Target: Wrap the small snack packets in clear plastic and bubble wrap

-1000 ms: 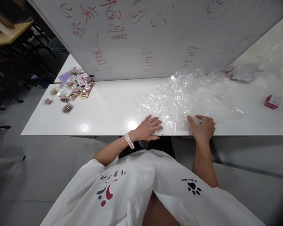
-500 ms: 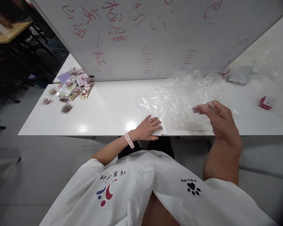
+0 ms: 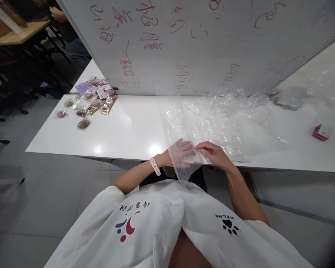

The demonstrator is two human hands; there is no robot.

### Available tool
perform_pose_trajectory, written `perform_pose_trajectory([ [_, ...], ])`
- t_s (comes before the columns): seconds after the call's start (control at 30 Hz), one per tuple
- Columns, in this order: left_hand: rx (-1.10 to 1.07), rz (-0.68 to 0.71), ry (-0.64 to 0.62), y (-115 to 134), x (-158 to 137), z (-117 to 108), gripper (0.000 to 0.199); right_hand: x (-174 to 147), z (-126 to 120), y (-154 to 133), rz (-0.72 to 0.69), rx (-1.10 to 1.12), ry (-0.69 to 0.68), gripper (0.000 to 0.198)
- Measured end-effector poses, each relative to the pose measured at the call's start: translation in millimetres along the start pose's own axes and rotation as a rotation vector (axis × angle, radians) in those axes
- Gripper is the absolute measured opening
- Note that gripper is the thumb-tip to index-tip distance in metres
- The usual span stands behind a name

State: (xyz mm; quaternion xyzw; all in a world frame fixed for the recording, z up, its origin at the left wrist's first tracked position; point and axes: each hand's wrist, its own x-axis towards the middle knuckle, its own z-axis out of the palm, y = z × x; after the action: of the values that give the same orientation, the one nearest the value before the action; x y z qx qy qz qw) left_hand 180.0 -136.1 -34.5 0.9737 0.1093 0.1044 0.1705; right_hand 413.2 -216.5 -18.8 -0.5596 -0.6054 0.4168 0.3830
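Note:
A large, crumpled clear plastic bag [image 3: 223, 121] lies across the white table in front of me, and one end of it hangs over the front edge. My left hand [image 3: 181, 152], with a pale pink band on the wrist, shows through a layer of this plastic with its fingers stretched out. Just to its right, my right hand [image 3: 213, 153] pinches the plastic between thumb and fingers. Whether the left hand lies inside the bag or only under a fold, I cannot tell.
A whiteboard [image 3: 162, 48] with red writing stands along the back of the table [image 3: 134, 126]. Several small wrapped packets [image 3: 91, 98] are piled at the left. A pink-and-white box [image 3: 321, 132] lies at the right. Another person's hand [image 3: 57, 14] shows at the upper left.
My right hand has come left and down to the plastic and taken hold of it. A layer of plastic now covers my left hand and hangs over the table edge.

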Motion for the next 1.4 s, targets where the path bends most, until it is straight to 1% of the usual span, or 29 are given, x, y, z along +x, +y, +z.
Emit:
perform_pose_trajectory([
  [0.07, -0.039, -0.003, 0.022, -2, -2, 0, 0.073, -2, 9, 1, -0.069, 0.035, -0.069, 0.027],
  [0.13, -0.063, 0.012, 0.019, -3, -5, -3, 0.083, -1, 17, -7, -0.132, 0.031, -0.092, 0.029],
  [0.23, -0.058, 0.044, -0.005, -6, -12, -7, 0.094, 6, 23, -21, -0.223, -0.084, -0.147, 0.031],
  [0.33, -0.013, 0.015, 0.001, -8, -20, -6, 0.100, 12, 23, -30, -0.268, -0.207, -0.239, 0.031],
  [0.4, 0.034, -0.032, 0.023, -7, -24, -3, 0.099, 15, 22, -32, -0.265, -0.262, -0.286, 0.032],
  [0.47, 0.087, -0.081, 0.053, -2, -29, -1, 0.093, 17, 19, -33, -0.253, -0.290, -0.317, 0.033],
  [0.6, 0.141, -0.170, 0.138, 20, -50, 1, 0.079, 21, 14, -34, -0.220, -0.300, -0.380, 0.032],
  [0.67, 0.121, -0.200, 0.252, 34, -69, 4, 0.062, 23, 12, -34, -0.197, -0.308, -0.403, 0.034],
  [0.7, 0.109, -0.227, 0.339, 41, -81, 7, 0.053, 24, 12, -34, -0.187, -0.314, -0.410, 0.035],
  [0.73, 0.108, -0.275, 0.454, 47, -93, 10, 0.044, 25, 12, -35, -0.179, -0.320, -0.413, 0.036],
  [0.8, 0.155, -0.444, 0.735, 59, -117, 12, 0.031, 25, 14, -35, -0.171, -0.332, -0.419, 0.038],
  [0.87, 0.264, -0.628, 0.992, 65, -136, 7, 0.028, 25, 15, -36, -0.177, -0.340, -0.421, 0.038],
  [0.9, 0.329, -0.681, 1.076, 66, -143, 2, 0.032, 24, 15, -36, -0.184, -0.343, -0.424, 0.038],
  [0.93, 0.385, -0.698, 1.103, 65, -148, -4, 0.039, 24, 16, -35, -0.192, -0.347, -0.433, 0.038],
  [0.97, 0.426, -0.680, 1.068, 62, -150, -10, 0.047, 24, 15, -35, -0.199, -0.349, -0.447, 0.037],
  [1.0, 0.448, -0.635, 0.976, 57, -150, -17, 0.056, 24, 14, -34, -0.205, -0.353, -0.465, 0.037],
  [1.03, 0.448, -0.573, 0.831, 52, -149, -23, 0.065, 25, 13, -33, -0.208, -0.358, -0.484, 0.036],
  [1.07, 0.430, -0.501, 0.657, 46, -145, -28, 0.073, 25, 12, -33, -0.208, -0.367, -0.507, 0.036],
  [1.13, 0.369, -0.364, 0.327, 35, -136, -34, 0.082, 26, 8, -32, -0.201, -0.392, -0.552, 0.036],
  [1.17, 0.339, -0.307, 0.203, 31, -131, -35, 0.084, 27, 6, -31, -0.194, -0.408, -0.575, 0.038],
  [1.2, 0.312, -0.263, 0.113, 29, -127, -35, 0.084, 27, 5, -31, -0.186, -0.424, -0.597, 0.040],
  [1.23, 0.288, -0.232, 0.060, 28, -123, -33, 0.082, 27, 4, -31, -0.180, -0.438, -0.615, 0.043],
  [1.3, 0.247, -0.212, 0.020, 31, -117, -26, 0.076, 27, 2, -31, -0.173, -0.460, -0.641, 0.049],
  [1.4, 0.224, -0.286, 0.062, 42, -113, -9, 0.071, 26, 0, -30, -0.180, -0.494, -0.667, 0.058],
])
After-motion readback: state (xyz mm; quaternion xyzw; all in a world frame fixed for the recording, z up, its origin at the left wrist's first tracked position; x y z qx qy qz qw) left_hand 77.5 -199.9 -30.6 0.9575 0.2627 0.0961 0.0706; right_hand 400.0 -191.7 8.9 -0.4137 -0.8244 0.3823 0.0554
